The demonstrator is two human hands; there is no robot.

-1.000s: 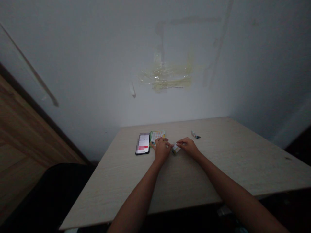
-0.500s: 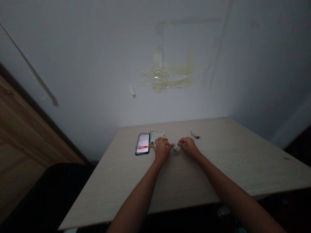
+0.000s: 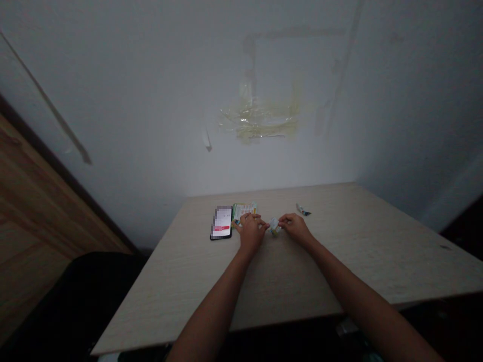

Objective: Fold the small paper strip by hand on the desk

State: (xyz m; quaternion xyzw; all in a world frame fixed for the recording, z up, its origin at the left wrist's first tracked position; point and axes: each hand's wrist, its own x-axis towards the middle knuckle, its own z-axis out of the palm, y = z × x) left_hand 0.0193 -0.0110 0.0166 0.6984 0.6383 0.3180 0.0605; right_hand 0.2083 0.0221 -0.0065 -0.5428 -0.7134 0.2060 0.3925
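Head view: your right hand [image 3: 296,227] is holding its fingertips narrow, pinching the wrapper [image 3: 274,228] at its 3 o'clock edge. Your left hand [image 3: 252,230] is spreading over the near edge of the leaflet [image 3: 244,208], its thumb side meeting the wrapper at 9 o'clock; whether it is gripping, I cannot tell. On the table [image 3: 287,286], from the wrapper, the leaflet is lying at 10 o'clock, the phone [image 3: 223,223] at 9, a scrap [image 3: 303,210] at 2.

Right hand [image 3: 296,227] pinching a small, white-and-yellow printed piece [image 3: 273,229]; left hand [image 3: 252,232] at its left edge; black-edged rectangular phone [image 3: 222,223], screen lit, on pale wood-grain table [image 3: 287,281].
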